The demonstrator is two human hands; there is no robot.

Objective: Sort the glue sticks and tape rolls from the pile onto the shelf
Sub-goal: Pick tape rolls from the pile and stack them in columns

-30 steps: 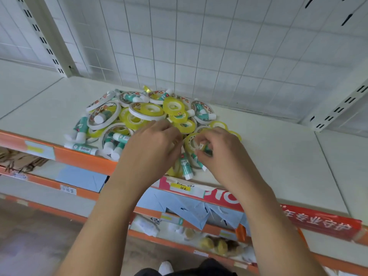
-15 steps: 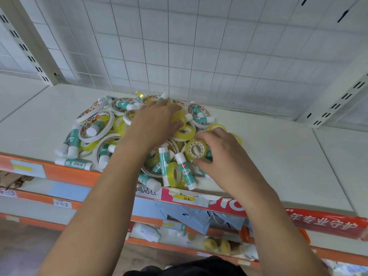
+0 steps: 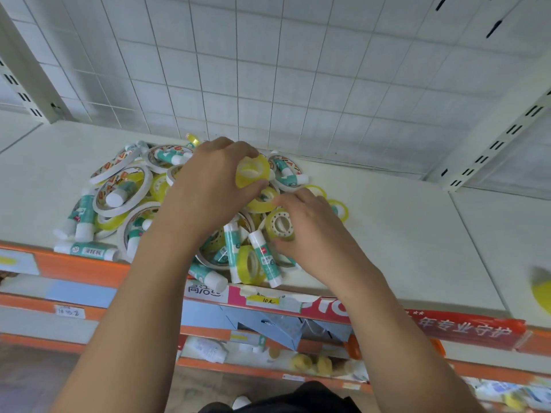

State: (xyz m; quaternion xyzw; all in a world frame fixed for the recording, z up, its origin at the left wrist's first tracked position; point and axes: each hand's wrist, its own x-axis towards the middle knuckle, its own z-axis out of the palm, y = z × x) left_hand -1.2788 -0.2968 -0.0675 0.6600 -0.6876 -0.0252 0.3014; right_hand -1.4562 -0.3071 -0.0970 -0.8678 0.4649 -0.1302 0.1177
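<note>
Change: since half a second ago the left hand [image 3: 214, 186] has come up off the pile [image 3: 158, 186] with a yellow tape roll [image 3: 252, 172] in it; before, it lay flat over the far side of the heap. The right hand [image 3: 313, 234] has barely shifted and has the same small roll as before.
Left grip: thumb and fingers grasp the yellow tape roll by its rim, above the far middle of the pile.
Right grip: fingers are curled round a small yellow roll with a white hub [image 3: 280, 225], at the pile's right side.
Pile: glue sticks and tape rolls are heaped on the white shelf [image 3: 402, 234], left of centre, from near the wire grid back [image 3: 298, 70] to the front edge.
Front of pile: a yellow roll on edge [image 3: 250, 265] stands just left of a teal-and-white glue stick [image 3: 266, 259], with another stick on its other side.
Price tag: a yellow tag [image 3: 263, 300] on the orange shelf lip [image 3: 74, 272] has a handwritten "10" and one more mark.
Banner: a red strip [image 3: 465, 330] carries white Chinese characters, upside down from this view.
Sticker: a white label [image 3: 204, 290] has Chinese characters, partly behind the left arm.
Print on goods: the wide white rolls [image 3: 111, 167] carry red and orange print, too small to read, as are the glue labels.
Right edge: a yellow blur [image 3: 541, 289]; I cannot tell what it is.
</note>
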